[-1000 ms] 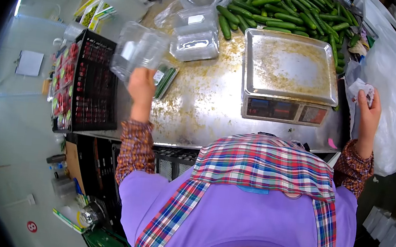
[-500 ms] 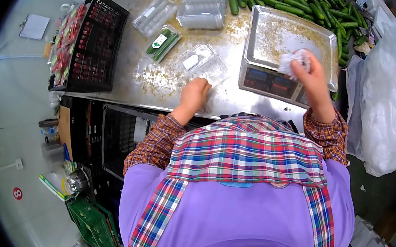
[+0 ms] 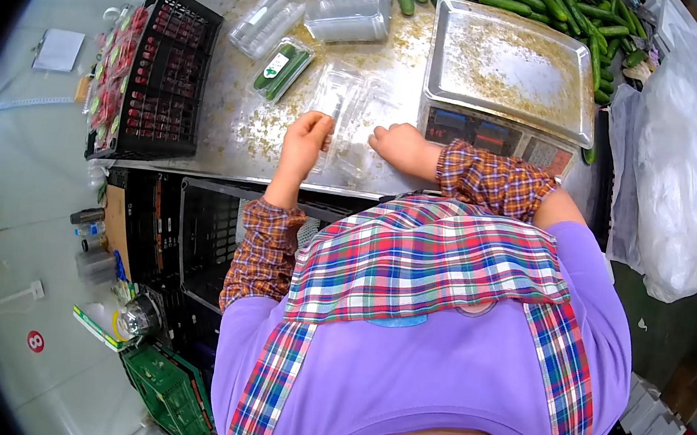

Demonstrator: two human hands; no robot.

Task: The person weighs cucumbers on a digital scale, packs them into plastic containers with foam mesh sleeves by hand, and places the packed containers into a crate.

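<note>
A clear plastic clamshell container (image 3: 348, 119) is between my two hands near the table's front edge. My left hand (image 3: 308, 134) is closed, pinching its left side. My right hand (image 3: 404, 148) has its fingers curled against its right edge, in front of the scale. Glare blurs the container's outline. Just behind my left hand lies a packed container of cucumbers (image 3: 282, 71) with a white label. To the right stands the weighing scale (image 3: 516, 65) with a metal tray, bits of residue scattered over it.
Stacked clear containers (image 3: 348, 13) lie at the back, beside another clear stack (image 3: 266, 23). Loose cucumbers (image 3: 553, 4) are heaped behind the scale. A black crate (image 3: 171, 77) with red-filled packs stands left. A big translucent plastic bag (image 3: 685, 170) hangs at right.
My right hand has moved left and down from over the scale to the container; the white crumpled wad it held no longer shows. My left hand has shifted left and up, and the container appears turned.
</note>
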